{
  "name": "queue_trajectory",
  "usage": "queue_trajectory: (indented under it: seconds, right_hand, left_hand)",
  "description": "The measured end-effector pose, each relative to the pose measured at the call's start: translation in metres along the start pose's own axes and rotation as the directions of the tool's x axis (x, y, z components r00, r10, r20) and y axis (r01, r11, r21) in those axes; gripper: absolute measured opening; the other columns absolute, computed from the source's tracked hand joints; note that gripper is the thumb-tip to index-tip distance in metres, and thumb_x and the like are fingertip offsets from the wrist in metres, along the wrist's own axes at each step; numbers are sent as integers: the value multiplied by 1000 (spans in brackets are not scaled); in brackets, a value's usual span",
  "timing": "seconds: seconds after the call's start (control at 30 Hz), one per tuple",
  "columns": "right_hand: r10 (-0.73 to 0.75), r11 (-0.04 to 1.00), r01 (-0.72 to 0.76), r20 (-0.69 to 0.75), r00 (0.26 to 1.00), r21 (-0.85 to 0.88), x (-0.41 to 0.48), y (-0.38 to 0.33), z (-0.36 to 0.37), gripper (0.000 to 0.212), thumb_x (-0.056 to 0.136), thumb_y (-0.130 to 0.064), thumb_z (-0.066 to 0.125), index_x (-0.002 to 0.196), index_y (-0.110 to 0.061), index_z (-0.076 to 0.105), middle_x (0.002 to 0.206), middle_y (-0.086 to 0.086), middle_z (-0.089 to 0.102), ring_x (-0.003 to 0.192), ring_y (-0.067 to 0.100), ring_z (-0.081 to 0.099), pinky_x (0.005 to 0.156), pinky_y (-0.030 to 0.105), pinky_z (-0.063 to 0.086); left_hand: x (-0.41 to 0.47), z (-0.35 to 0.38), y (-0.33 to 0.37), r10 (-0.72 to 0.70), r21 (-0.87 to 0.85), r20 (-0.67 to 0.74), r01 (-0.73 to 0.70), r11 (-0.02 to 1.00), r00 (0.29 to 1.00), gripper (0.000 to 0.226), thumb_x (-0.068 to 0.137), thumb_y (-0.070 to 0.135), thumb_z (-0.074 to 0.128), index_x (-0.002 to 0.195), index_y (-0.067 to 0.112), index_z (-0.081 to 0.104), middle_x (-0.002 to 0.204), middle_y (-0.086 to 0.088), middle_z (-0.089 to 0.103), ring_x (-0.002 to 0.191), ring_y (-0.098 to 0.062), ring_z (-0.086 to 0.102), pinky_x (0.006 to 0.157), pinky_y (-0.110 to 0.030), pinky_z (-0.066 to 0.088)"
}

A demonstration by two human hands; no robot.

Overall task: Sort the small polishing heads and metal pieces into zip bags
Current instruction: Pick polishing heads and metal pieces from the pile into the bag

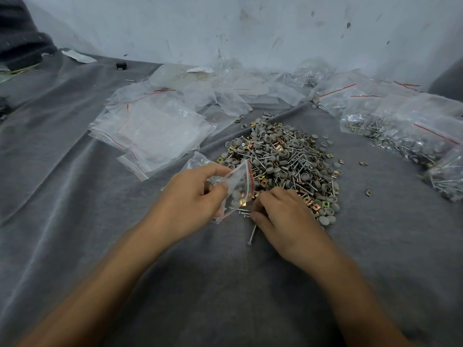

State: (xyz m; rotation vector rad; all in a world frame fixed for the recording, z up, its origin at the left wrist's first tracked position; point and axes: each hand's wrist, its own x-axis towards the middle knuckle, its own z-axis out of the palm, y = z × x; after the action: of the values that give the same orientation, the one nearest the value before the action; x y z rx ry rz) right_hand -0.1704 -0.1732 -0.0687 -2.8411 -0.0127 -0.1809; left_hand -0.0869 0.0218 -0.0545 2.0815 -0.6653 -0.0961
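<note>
One zip bag (238, 182), pinched by left hand (191, 196)

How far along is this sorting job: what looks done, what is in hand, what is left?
Done: filled bags lie at the right. In hand: the left hand holds a zip bag with a few pieces inside; the right hand is at the near edge of the mixed pile. Left: that big pile and a stack of empty bags.
</note>
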Motion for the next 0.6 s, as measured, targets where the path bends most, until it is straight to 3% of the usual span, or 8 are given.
queue_trajectory:
  seconds: [0.17,0.47,0.53,0.6]
  right_hand:
    - [12,1000,-12,22,1000,16,-1,1,-5,15,100,-40,55,110,-30,61,110,-10,51,108,16,43,95,34,38]
    - [8,995,-8,-2,1000,-100,3,1,3,20,107,-34,42,115,-23,57,116,-3,54,108,21,45,94,38,39]
    - [15,999,-16,-31,999,-37,1,3,0,17,107,-31,40,110,-23,55,110,-4,55,102,20,46,90,40,40]
    - [42,989,-24,-119,992,147,-2,8,-4,14,106,-30,40,101,-25,52,95,-6,57,90,19,51,77,41,44]
  left_hand:
    - [0,0,-2,5,-1,1,-5,1000,1000,27,95,36,53,120,38,64,62,12,71,55,1,63,62,-25,43]
    - [2,3,-9,5,-23,4,-4,1000,1000,26,93,40,51,117,40,62,62,11,72,58,0,66,66,-27,46]
    - [2,3,-9,11,-23,11,-11,1000,1000,27,94,39,51,119,39,62,63,12,72,57,0,65,64,-26,45]
    - [2,4,-8,18,-23,18,-18,1000,1000,26,95,37,52,119,38,62,63,11,72,56,0,64,62,-26,44]
